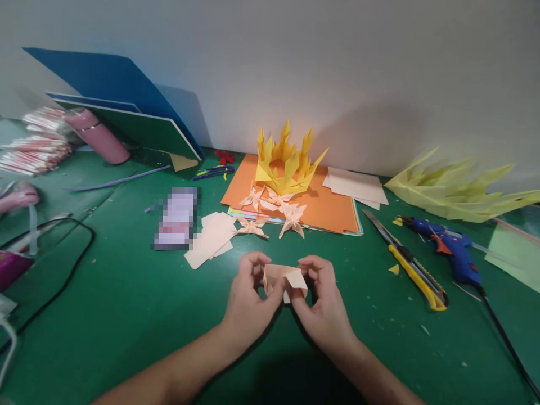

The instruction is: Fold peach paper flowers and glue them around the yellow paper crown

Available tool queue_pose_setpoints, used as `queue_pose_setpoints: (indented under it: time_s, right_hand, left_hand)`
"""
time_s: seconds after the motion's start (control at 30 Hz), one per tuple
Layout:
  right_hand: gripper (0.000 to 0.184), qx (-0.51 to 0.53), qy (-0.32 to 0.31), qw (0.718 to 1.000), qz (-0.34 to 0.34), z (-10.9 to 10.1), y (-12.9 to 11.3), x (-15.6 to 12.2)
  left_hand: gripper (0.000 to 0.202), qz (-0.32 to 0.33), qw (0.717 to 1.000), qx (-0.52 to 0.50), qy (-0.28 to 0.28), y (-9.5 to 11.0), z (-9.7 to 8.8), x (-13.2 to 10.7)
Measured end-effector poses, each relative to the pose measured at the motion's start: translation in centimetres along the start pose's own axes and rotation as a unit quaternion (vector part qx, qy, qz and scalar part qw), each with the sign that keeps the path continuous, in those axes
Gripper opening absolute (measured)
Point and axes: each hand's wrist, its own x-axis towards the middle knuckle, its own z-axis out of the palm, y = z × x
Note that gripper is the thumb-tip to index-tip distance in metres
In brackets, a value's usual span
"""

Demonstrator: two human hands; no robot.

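Note:
Between my two hands is a small piece of folded peach paper (276,272), partly creased, with a flap standing up on its right side. My left hand (253,298) pinches its left side, thumb in front and fingers behind. On the right side, my right hand (323,301) grips the paper near the raised flap. Both hands are just above the green table. Beyond them lie several folded peach paper flowers (292,218). Loose peach paper sheets (213,239) lie to the left of the flowers.
A yellow folded-paper crown (287,169) stands on orange paper (333,211). At right lie a yellow utility knife (407,261), a blue glue gun (453,247) with its cord and a pale yellow paper piece (459,191). A blurred phone (177,218) and pink bottle (99,138) are left.

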Motion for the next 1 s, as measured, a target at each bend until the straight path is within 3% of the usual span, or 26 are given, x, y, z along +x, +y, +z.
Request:
queue_pose_setpoints:
  time_s: [0.2,0.33,0.4,0.53,0.7,1.0]
  right_hand:
    - [0.043,0.088,-0.035,0.995,0.018,-0.6,-0.4,-0.1]
    - [0.028,0.165,-0.047,0.981,0.088,-1.1,-0.5,0.6]
    - [0.027,0.132,-0.036,0.986,0.095,-1.3,-0.6,1.0]
    - [0.022,0.053,-0.046,0.997,0.033,-1.2,-0.7,1.3]
    - [0.020,0.024,-0.059,0.998,0.016,-1.1,-0.6,1.1]
    - [0.027,-0.011,-0.063,0.998,0.016,-1.1,-0.7,1.2]
  left_hand:
    - [0.034,-0.037,0.996,-0.076,0.010,0.1,0.1,0.4]
    - [0.043,-0.099,0.981,-0.166,0.010,0.6,0.0,1.1]
    - [0.046,-0.119,0.974,-0.191,0.014,0.8,-0.1,1.4]
    - [0.050,-0.130,0.972,-0.195,0.020,1.3,-0.2,1.4]
    - [0.050,-0.137,0.971,-0.195,0.015,1.7,-0.3,1.2]
    - [0.048,-0.120,0.975,-0.183,-0.047,1.2,-0.5,1.0]
